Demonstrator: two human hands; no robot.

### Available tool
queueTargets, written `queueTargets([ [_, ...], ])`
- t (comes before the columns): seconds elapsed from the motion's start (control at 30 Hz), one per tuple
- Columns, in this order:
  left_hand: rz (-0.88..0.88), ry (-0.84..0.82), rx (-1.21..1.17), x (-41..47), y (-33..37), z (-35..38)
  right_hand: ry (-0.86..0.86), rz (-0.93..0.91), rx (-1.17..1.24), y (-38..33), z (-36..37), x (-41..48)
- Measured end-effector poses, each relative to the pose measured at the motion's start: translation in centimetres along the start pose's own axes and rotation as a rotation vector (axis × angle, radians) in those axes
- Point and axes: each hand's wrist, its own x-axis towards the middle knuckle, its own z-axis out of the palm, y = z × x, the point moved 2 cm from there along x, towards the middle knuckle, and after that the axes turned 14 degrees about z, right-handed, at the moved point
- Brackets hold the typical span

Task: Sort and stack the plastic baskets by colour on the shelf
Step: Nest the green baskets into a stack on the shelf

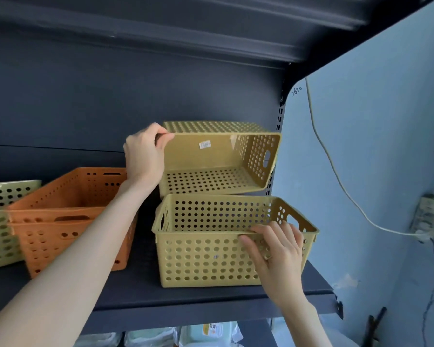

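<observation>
A yellow perforated basket (201,259) stands upright on the dark shelf (140,294) at the right. My right hand (276,249) grips its front rim. Above it a second yellow basket (218,159) lies tipped on its side, its opening facing me, resting on the lower basket's back rim. My left hand (143,156) holds that tipped basket by its upper left rim. To the left stand two nested orange baskets (68,219), and a pale green basket stack (0,221) sits at the far left edge.
The shelf's back panel and an upper shelf (161,28) close in above. A slotted upright (280,116) and a blue wall (373,146) with a hanging cable (336,176) and socket (426,216) bound the right side. Packaged goods (206,334) lie on the shelf below.
</observation>
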Motion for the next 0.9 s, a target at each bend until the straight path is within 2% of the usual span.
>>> queueTargets([
  [0.2,0.157,0.166,-0.055,1.2,2.3,-4.2,-0.107,0.064,0.066,-0.4,-0.1,-0.6],
  [0.37,0.21,0.204,-0.067,2.7,4.2,-6.8,-0.28,0.241,0.172,-0.6,0.6,-0.2],
  [0.4,0.21,0.212,-0.071,3.0,4.5,-7.1,-0.296,0.228,0.158,-0.7,0.7,0.3],
  [0.5,0.184,0.213,-0.108,3.9,5.1,-7.6,-0.294,0.123,0.053,-1.2,1.2,1.3],
  [0.6,0.193,0.19,-0.075,4.3,5.1,-7.9,-0.299,0.125,0.117,-1.2,1.3,1.7],
  [0.8,0.186,0.155,-0.035,3.5,4.3,-8.5,-0.11,0.363,0.364,-1.7,-1.2,3.6],
  [0.9,0.177,0.131,-0.033,2.9,4.0,-8.7,-0.119,0.467,0.493,-1.2,-2.4,5.3],
])
